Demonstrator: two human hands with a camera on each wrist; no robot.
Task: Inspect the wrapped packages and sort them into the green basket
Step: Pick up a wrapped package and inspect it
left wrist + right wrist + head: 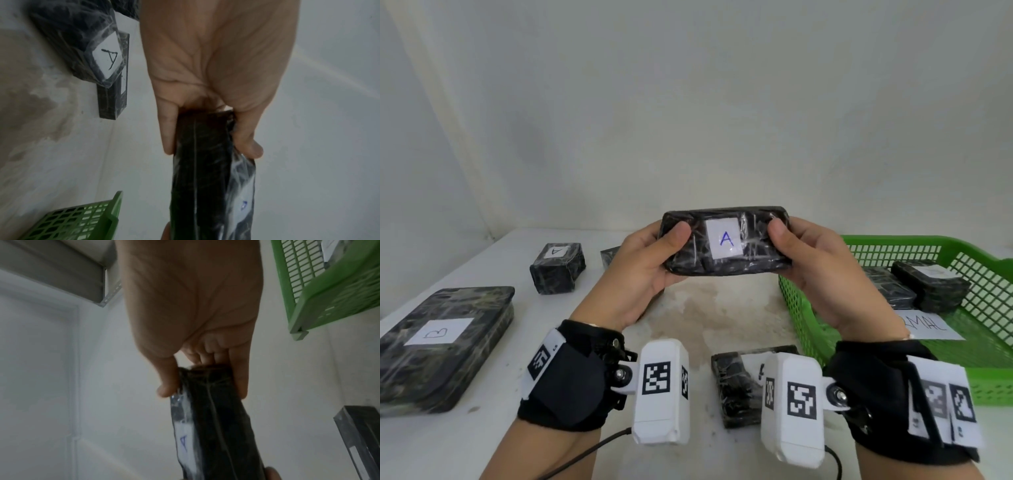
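I hold a black plastic-wrapped package (726, 241) up above the table, its white label with a blue "A" facing me. My left hand (650, 270) grips its left end, thumb on the front. My right hand (815, 267) grips its right end the same way. The left wrist view shows the package (205, 178) edge-on between thumb and fingers of the left hand (216, 73). In the right wrist view the package (213, 418) leaves my right hand (191, 305) likewise. The green basket (983, 387) stands at the right, with two wrapped packages (928, 286) and a paper label inside.
On the white table lie a large flat package marked "B" (441, 342), a small blocky one marked "A" (558, 267), another behind my left hand (610, 255), and one near the front (736, 383) under my wrists. A wall stands close behind the table.
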